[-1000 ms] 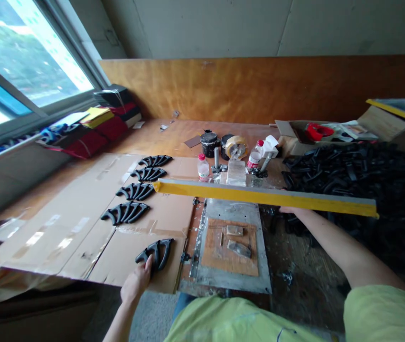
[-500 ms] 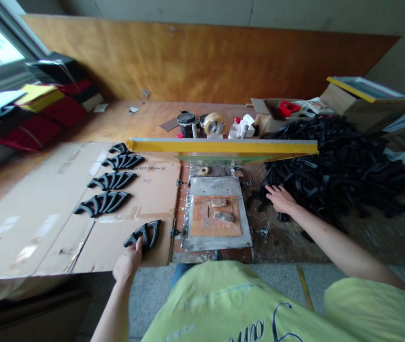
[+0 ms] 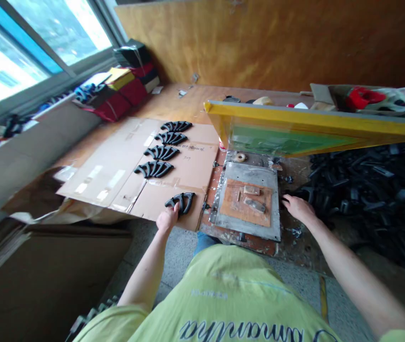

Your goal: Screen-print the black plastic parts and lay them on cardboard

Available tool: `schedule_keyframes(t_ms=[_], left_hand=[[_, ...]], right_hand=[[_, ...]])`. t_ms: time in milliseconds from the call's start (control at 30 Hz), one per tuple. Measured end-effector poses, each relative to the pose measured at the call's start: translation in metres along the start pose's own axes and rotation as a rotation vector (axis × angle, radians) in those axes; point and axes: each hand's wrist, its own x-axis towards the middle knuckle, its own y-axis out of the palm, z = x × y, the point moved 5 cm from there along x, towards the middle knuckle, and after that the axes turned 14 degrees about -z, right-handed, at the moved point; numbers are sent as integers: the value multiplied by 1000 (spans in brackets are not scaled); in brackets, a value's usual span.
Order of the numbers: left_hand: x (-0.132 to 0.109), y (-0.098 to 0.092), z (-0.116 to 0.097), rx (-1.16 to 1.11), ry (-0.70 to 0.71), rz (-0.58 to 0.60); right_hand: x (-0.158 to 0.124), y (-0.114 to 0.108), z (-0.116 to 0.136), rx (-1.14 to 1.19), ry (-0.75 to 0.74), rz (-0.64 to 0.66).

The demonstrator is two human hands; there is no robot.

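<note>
My left hand (image 3: 167, 219) is closed on the near end of a small stack of black curved parts (image 3: 183, 201) that lies on the cardboard sheet (image 3: 117, 175). Further back on the cardboard lie several more stacks of the same parts (image 3: 154, 168). My right hand (image 3: 296, 207) rests open on the bench, its fingers beside the right edge of the metal plate (image 3: 223, 221). The plate carries a brown board (image 3: 234, 209) with small blocks. Above it a yellow-framed screen (image 3: 312, 124) with green mesh stands tilted up.
A large pile of loose black parts (image 3: 373, 185) fills the bench to the right. Folded coloured cloth (image 3: 124, 90) lies by the window at the back left. A plywood wall (image 3: 259, 42) closes the back. Brown boxes (image 3: 45, 275) stand low at the left.
My right hand has drawn back from the black pile to the plate's right edge. The screen now shows its green underside, higher in view. My left hand stays on the near stack.
</note>
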Motion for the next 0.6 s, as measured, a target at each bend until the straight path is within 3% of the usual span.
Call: schedule_keyframes(t_ms=[67,167,333,400,467,600], left_hand=[[-1,2,2,12,-25,4],[-1,1,2,26,-14,7],[7,-4,-6,63,63,13],[10,-6,-9,84,91,17],[12,-10,-9,97,112,31],[10,-28,-12,110,122,39]], right_hand=[[5,14,0,43,102,47],[6,18,-9,83,293,10],[-9,-4,-27,170,561,-263],[-18,-16,-23,259,603,-384],[-24,-28,-2,432,498,-474],[-27,-45,75,700,64,-507]])
